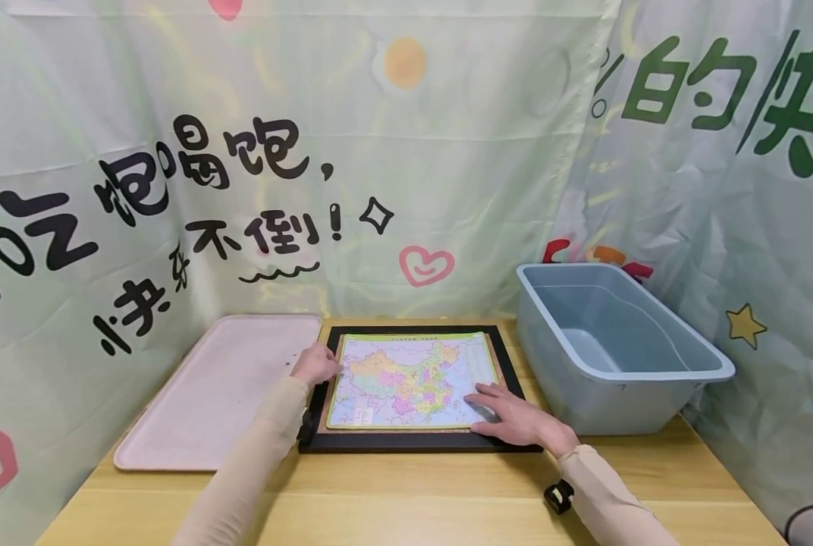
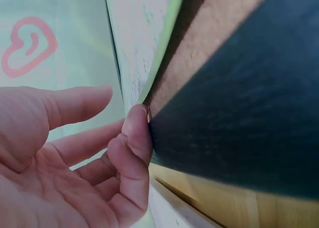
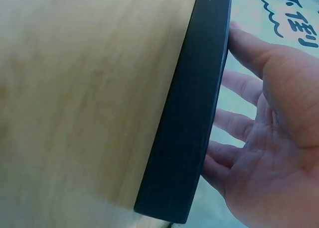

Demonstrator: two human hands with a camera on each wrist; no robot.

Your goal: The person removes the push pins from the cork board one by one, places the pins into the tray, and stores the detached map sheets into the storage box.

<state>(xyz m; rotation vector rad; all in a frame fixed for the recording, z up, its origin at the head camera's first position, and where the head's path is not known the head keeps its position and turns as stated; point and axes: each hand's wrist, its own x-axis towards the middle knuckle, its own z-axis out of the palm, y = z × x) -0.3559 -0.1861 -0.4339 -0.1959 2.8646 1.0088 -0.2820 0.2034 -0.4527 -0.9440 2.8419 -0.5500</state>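
Note:
A colourful map of China [image 1: 396,379] with a green border lies over a brown cork-like board [image 2: 202,41], inside a black rectangular frame [image 1: 420,443] on the table. At the map's left edge is my left hand [image 1: 315,364]; in the left wrist view its bent fingertips [image 2: 135,122] meet the green edge, while the thumb stands apart. Over the map's lower right corner my right hand [image 1: 516,418] rests with spread fingers, its palm by the frame's right side. The right wrist view shows its thumb and fingers reaching past the black frame side, fingertips partly hidden.
A pale pink tray [image 1: 225,394] lies left of the frame, under the left forearm. To the right stands a deep blue-grey plastic bin [image 1: 584,387], its inside bare where seen. Printed cloth [image 1: 475,174] hangs behind the wooden table [image 1: 393,500] and along both sides.

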